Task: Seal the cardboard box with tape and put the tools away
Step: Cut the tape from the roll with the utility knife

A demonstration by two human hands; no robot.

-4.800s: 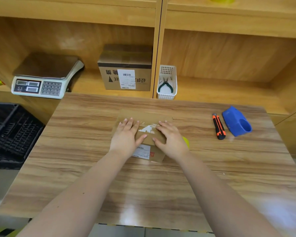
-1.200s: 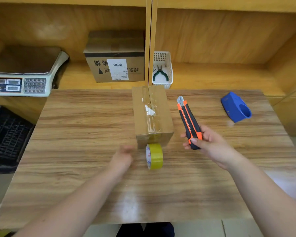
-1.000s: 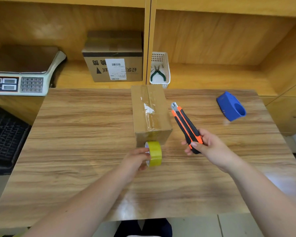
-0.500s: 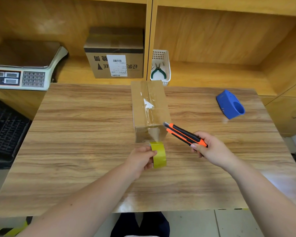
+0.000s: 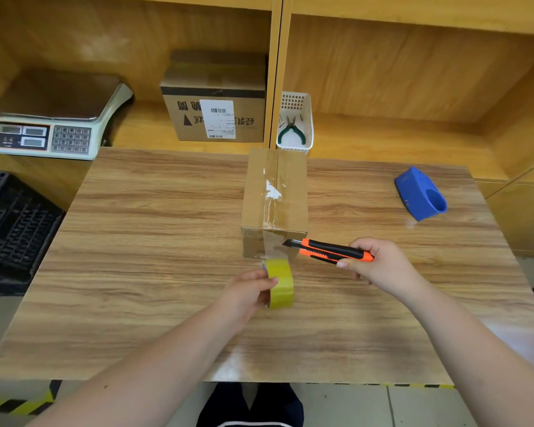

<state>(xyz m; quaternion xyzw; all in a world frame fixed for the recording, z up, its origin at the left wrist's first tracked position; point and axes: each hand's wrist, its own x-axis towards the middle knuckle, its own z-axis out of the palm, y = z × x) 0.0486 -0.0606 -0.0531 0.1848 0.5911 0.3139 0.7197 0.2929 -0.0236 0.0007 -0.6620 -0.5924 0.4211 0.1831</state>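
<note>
One cardboard box [image 5: 275, 197], two hands [image 5: 247, 292]

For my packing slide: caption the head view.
Left hand holds the yellow tape roll while the right hand brings the utility knife to the taped cardboard box.

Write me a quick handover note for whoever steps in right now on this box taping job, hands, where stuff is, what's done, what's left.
Left hand: holds the yellow tape roll at the near end of the cardboard box.
Right hand: grips the orange utility knife, blade at the tape strip on the box's near face.
Done: tape runs along the top seam.
Left: cut the tape, press the end down, then put away roll, knife and blue dispenser, perhaps in the white basket.
</note>
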